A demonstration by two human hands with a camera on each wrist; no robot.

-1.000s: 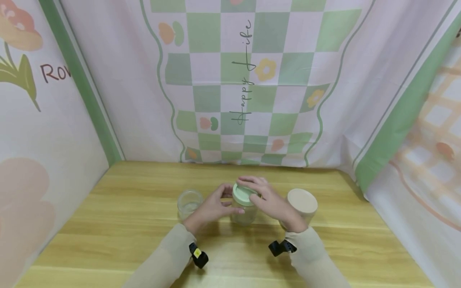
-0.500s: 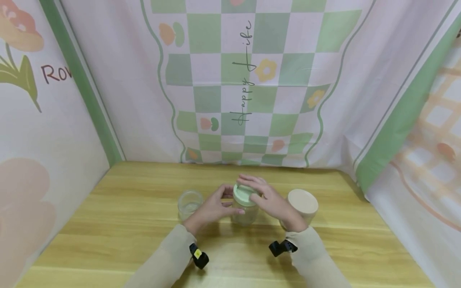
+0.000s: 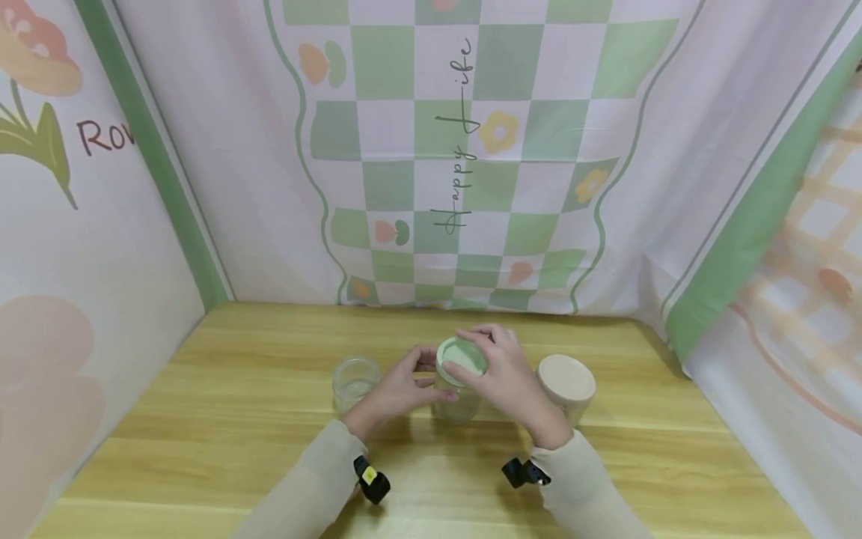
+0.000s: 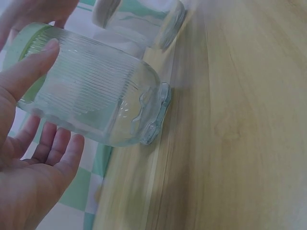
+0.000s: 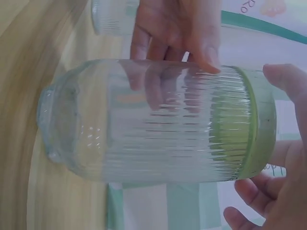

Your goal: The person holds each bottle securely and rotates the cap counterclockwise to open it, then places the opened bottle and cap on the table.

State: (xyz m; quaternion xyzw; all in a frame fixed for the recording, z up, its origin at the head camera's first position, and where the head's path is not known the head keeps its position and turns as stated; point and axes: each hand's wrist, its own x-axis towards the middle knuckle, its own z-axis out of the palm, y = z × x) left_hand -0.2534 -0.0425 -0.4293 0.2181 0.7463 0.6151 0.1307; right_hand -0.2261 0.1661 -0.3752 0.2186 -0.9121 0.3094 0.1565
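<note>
A clear glass jar [image 5: 158, 129] with fine ribs stands upright on the table, a light green lid [image 3: 463, 358] on its top. My left hand [image 3: 404, 385] holds the jar from the left, thumb on the near side just below the lid and fingers on the far side. From the right, my right hand [image 3: 506, 378] grips the lid by its rim, thumb in front and fingers at the back. The left wrist view shows the jar's scalloped base [image 4: 156, 115] at the wood. Through the glass nothing shows inside.
To the left, behind my left wrist, stands a smaller open glass jar [image 3: 355, 380]. A jar with a beige lid [image 3: 566, 377] stands to the right, partly behind my right wrist. A checked curtain [image 3: 447, 187] hangs along the back edge of the wooden table [image 3: 269, 449].
My right hand has turned on the lid: its fingers moved from lying across the top to the far right rim, with the thumb now over the near rim. My left hand stays in place.
</note>
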